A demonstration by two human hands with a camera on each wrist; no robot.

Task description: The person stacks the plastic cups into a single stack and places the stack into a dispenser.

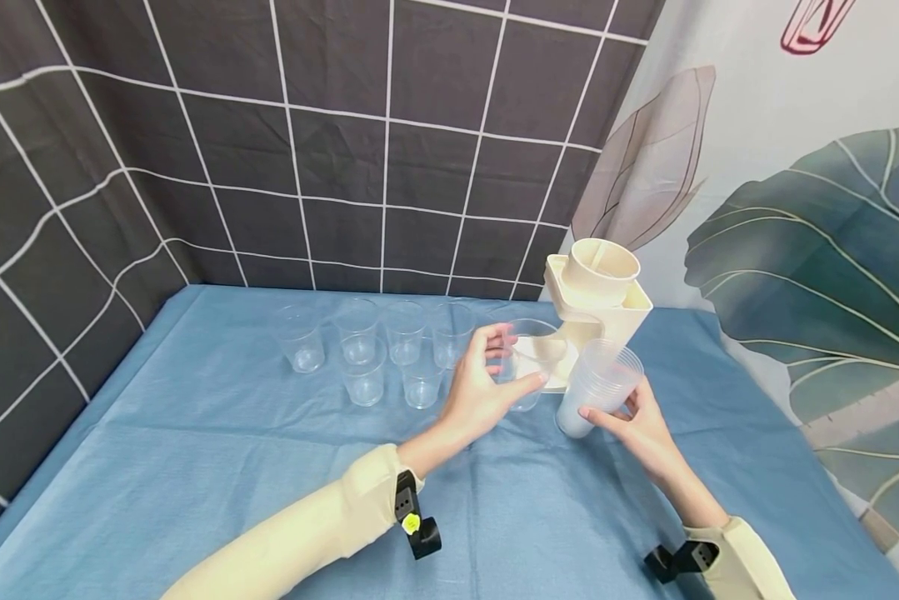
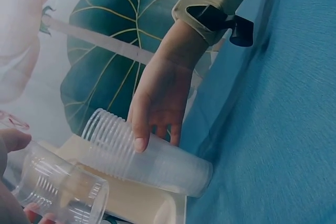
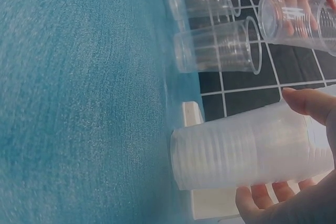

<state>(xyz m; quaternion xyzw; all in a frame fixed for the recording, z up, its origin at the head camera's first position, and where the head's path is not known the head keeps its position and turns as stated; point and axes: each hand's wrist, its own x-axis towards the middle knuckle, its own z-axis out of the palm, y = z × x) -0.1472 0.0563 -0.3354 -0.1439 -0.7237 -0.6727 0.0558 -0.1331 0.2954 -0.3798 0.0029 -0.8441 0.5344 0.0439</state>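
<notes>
My left hand [image 1: 471, 396] grips a single clear plastic cup [image 1: 526, 387], fingers behind it and thumb in front; the right wrist view shows this cup [image 3: 294, 22] lifted off the cloth. In my right hand [image 1: 647, 433] is a nested stack of clear plastic cups [image 1: 593, 390], tilted, its rims toward the upper right. The left wrist view shows the right thumb lying across the stack [image 2: 157, 163]. Just behind both hands stands a cream plastic holder [image 1: 602, 304] with a round open tube on top, partly hidden by the cups.
Several separate clear cups [image 1: 362, 383] stand upright in two rows left of my left hand. A blue cloth [image 1: 269, 483] covers the table. Dark grid-patterned fabric [image 1: 337, 158] hangs behind, and a leaf-print curtain [image 1: 809, 250] hangs on the right.
</notes>
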